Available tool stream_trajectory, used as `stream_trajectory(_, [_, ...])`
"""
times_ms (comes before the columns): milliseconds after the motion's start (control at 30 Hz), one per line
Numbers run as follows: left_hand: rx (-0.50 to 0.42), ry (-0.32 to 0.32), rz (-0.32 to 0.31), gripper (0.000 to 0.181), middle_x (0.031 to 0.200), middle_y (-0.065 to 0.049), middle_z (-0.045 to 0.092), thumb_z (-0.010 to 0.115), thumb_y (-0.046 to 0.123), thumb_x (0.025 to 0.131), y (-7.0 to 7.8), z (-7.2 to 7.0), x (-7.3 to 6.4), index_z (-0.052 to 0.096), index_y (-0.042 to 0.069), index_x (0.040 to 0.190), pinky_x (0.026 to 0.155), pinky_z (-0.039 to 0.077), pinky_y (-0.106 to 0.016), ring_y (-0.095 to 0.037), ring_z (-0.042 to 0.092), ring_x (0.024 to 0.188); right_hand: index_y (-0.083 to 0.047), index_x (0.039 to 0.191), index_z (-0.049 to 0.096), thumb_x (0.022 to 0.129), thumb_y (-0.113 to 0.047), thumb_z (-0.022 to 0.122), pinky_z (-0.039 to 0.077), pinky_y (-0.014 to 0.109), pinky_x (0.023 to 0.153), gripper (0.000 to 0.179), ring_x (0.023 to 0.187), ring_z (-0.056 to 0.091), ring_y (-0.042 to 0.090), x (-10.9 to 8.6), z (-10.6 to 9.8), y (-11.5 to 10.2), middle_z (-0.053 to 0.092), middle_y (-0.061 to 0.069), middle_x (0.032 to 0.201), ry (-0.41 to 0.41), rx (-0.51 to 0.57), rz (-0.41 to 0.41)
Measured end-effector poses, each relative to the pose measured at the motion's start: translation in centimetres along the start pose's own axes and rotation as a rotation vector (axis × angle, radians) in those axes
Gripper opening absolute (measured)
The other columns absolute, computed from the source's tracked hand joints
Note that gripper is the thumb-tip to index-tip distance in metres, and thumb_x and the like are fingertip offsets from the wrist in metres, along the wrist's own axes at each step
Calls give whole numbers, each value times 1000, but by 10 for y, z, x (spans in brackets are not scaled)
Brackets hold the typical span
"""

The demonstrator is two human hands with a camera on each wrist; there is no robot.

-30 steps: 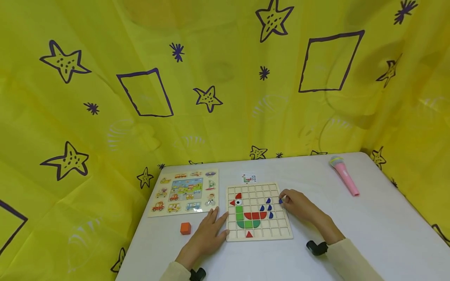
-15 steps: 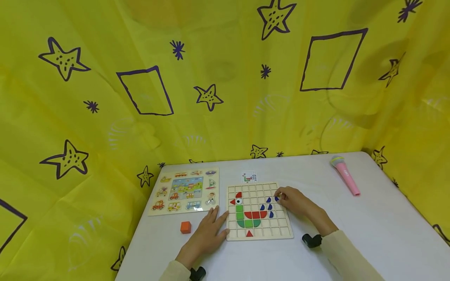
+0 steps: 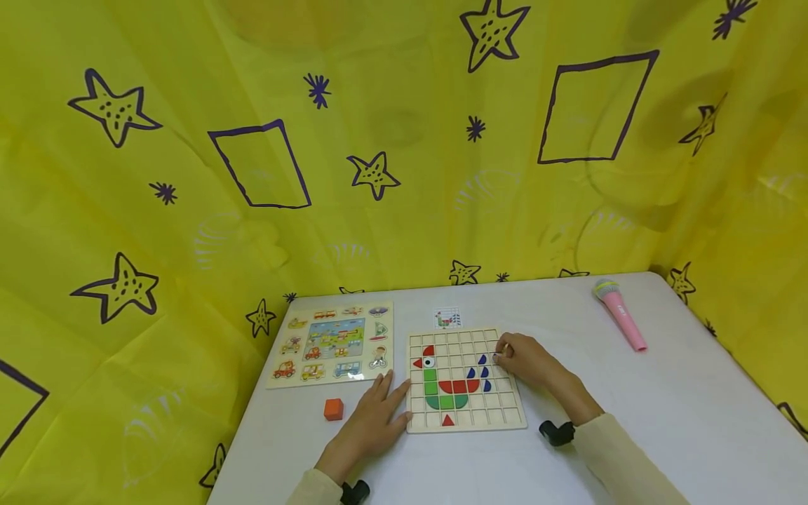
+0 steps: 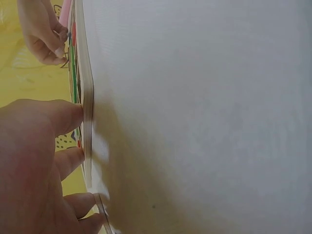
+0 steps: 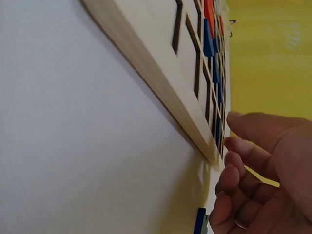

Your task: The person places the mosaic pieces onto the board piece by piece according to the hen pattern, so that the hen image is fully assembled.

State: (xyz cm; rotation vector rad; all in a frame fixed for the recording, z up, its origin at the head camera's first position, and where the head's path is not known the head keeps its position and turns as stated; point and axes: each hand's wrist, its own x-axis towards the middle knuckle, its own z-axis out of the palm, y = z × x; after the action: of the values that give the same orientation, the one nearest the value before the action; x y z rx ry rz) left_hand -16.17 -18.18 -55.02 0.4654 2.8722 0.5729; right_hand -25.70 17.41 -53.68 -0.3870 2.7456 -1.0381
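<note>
A wooden grid board (image 3: 505, 417) lies on the white table, with red, green and blue pieces set in its squares as a bird shape. My left hand (image 3: 371, 419) lies with spread fingers at the board's left edge; in the left wrist view its thumb (image 4: 68, 116) and a finger touch the rim. At the board's right edge is my right hand (image 3: 529, 361), fingers bent, fingertips beside a blue half-round piece (image 3: 496, 358). Seen from the right wrist, that piece (image 5: 218, 127) sits in a square, and nothing shows between thumb and forefinger.
Left of the board lie a vehicle picture puzzle (image 3: 273, 379) and an orange cube (image 3: 333, 409). A small bird pattern card (image 3: 447, 318) is behind the board. A pink toy microphone (image 3: 623, 321) lies at far right. Yellow curtain (image 3: 404, 238) hangs behind the table.
My right hand has moved left onto the board's right edge, bringing the blue piece to a square there. Its fingers have since shifted slightly. The left hand has stayed in place.
</note>
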Motion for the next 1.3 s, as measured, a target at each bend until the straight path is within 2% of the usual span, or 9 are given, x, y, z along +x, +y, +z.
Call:
stream_trajectory(200, [4,-1,-3,63,176,-11,22,55,48,106,0,0,1,41,28,164,128,26,-61,-39,17,163,-6,99,67,101,-16,70,45,35,70,11,81,54,20,1,4,-4,59,4,84,36,-15,40])
stream_trajectory(733, [-2,-1,-13,63,176,-11,23,56,48,106,3,-2,-1,42,29,164,127,26,-62,-39,17,163,-5,99,68,99,-17,71,48,36,73,12,82,56,22,-4,7,-10,61,6,87,63,-47,81])
stream_trajectory(900, [-10,-4,-16,63,176,-11,22,57,48,106,3,-2,-1,42,28,163,127,26,-62,-38,17,163,-4,102,68,101,-18,69,51,37,71,13,82,57,23,-11,-3,-16,66,8,91,85,-31,112])
stream_trajectory(1033, [-18,-2,-20,63,176,-11,22,57,48,105,3,-3,-3,43,28,163,126,27,-63,-38,17,163,0,110,68,103,-18,66,52,38,69,19,82,58,25,-11,-19,-11,66,13,95,138,-43,108])
stream_trajectory(1167, [-22,2,-20,63,176,-11,22,57,48,105,3,-2,-2,43,29,163,126,28,-64,-39,17,163,6,118,67,102,-16,67,57,47,78,27,90,61,34,-9,-31,0,64,26,107,184,-55,124])
stream_trajectory(1300, [-18,3,-15,63,176,-11,23,57,48,105,2,-1,-1,42,29,163,126,28,-63,-39,17,163,8,123,66,100,-14,68,54,60,93,32,106,61,45,-10,-37,14,59,34,121,207,-71,132])
